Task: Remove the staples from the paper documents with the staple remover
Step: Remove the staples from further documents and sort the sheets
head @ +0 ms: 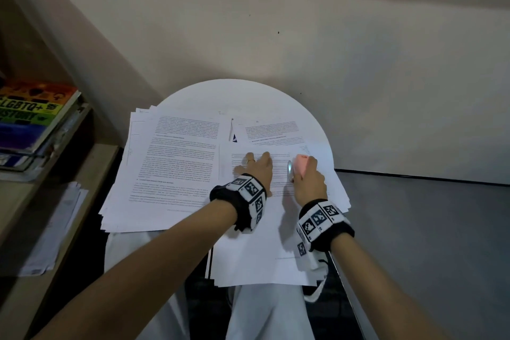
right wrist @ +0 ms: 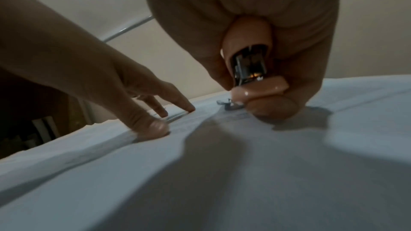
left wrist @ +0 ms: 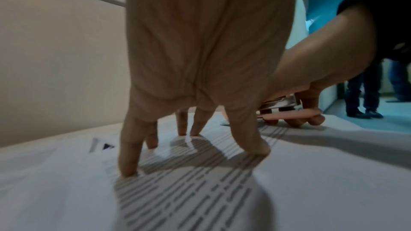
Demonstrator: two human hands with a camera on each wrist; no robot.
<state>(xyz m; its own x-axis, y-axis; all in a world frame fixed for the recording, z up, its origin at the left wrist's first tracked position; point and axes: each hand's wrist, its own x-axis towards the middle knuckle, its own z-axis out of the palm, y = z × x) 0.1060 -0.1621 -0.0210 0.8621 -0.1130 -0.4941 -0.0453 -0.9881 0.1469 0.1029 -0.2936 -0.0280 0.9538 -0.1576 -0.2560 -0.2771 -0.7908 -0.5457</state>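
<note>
Under the right hand's (head: 308, 181) grip, the staple remover (head: 300, 166) touches the paper (head: 256, 243).

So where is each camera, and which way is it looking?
Head: on the person's head, looking forward and down at the white table and papers; shows both forearms, the left hand and the right hand.
Left wrist: low, looking along the left hand's straight fingers pressing the paper.
Right wrist: low, looking along the right hand gripping the pink staple remover.
Shared: each wrist view also shows the other hand; all three show the staple remover.
</note>
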